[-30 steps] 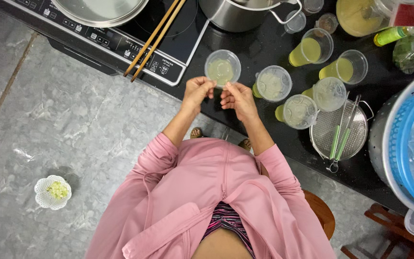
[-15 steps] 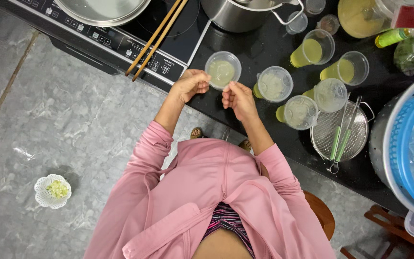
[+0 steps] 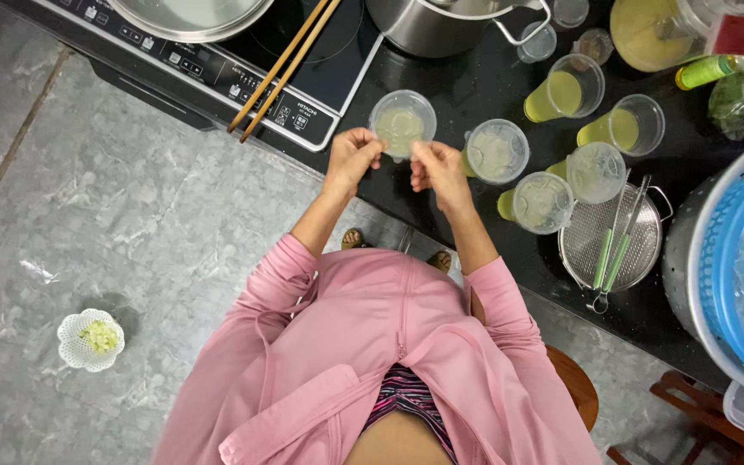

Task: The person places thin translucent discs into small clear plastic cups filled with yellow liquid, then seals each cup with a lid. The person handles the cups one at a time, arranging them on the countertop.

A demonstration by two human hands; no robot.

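More lidded cups (image 3: 496,151) of yellow drink stand just right of the hands on the black counter (image 3: 441,95), chopsticks (image 3: 284,65) lying across the stove (image 3: 217,65) to the left. Left hand (image 3: 351,160) and right hand (image 3: 435,167) pinch the near rim of a lidded cup (image 3: 402,123) at the counter's edge, fingers curled on it.

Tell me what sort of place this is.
Probably a home kitchen or small drink-making counter: an induction cooktop with long chopsticks across it, a steel pot, and clear plastic cups of yellow-green drink on a dark counter.
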